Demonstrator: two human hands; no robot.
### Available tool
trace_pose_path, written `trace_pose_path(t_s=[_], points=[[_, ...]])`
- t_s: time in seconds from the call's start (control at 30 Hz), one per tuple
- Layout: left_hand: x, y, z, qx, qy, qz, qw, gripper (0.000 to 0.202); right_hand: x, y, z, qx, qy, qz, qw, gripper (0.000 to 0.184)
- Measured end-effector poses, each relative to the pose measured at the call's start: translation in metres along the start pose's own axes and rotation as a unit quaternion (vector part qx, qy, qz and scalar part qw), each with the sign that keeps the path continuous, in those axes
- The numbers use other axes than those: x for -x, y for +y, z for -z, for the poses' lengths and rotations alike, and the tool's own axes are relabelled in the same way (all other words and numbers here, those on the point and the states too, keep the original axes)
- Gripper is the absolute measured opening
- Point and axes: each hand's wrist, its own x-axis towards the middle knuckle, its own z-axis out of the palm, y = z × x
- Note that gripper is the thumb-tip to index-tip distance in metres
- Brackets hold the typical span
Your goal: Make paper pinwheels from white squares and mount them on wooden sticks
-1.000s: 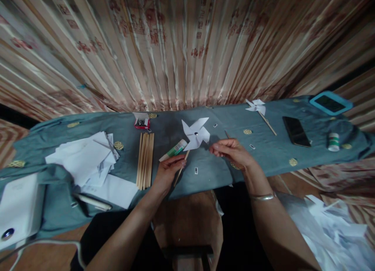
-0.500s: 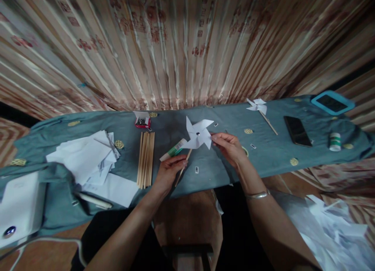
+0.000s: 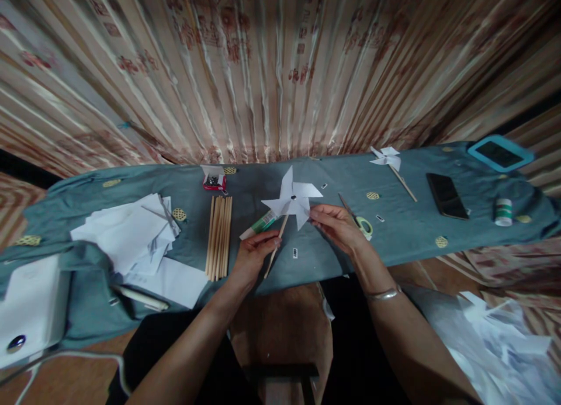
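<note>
My left hand is closed round a thin wooden stick that carries a white paper pinwheel with a dark pin at its centre. My right hand reaches in from the right, its fingertips pinched at the pinwheel's lower right blade. Both hands hover over a table covered in blue-grey cloth. A green and white glue tube lies just behind the left hand.
A row of wooden sticks and a heap of white paper lie to the left. A red pin box sits behind. Scissors, a second pinwheel, a black phone, a small bottle lie right.
The pinwheel has turned on its pin, its blades now at a different angle. My right hand moved from beside it onto a blade, uncovering the scissors on the cloth.
</note>
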Motion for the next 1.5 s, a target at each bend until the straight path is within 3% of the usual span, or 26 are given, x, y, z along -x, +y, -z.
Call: trace_pose_path(t_s=[0.43,0.57,0.73,0.83,0.93,1.07,1.5], points=[[0.000,-0.001,-0.001,0.000,-0.006,-0.008,1.000,0.034,0.005,0.009,-0.017,-0.038,-0.042,-0.054,0.997,0.031],[0.000,-0.001,0.000,0.006,-0.014,-0.006,1.000,0.035,0.009,0.009,-0.025,-0.012,-0.092,-0.063,0.994,0.035],[0.000,0.000,0.000,0.002,-0.006,-0.002,1.000,0.036,0.015,-0.004,-0.010,0.020,-0.130,-0.050,0.990,0.034],[0.000,0.000,-0.001,0.005,0.002,0.003,1.000,0.035,0.015,-0.013,0.010,0.023,-0.107,-0.042,0.993,0.031],[0.000,0.001,-0.003,0.003,0.005,0.006,1.000,0.034,0.011,-0.015,0.025,-0.012,-0.011,-0.003,1.000,0.029],[0.001,0.003,-0.005,0.000,0.010,0.010,1.000,0.033,0.001,-0.011,0.026,-0.028,0.072,0.076,0.994,0.024],[-0.001,0.001,-0.002,0.002,0.009,0.009,1.000,0.037,0.002,-0.005,0.007,0.003,0.036,0.042,0.998,0.024]])
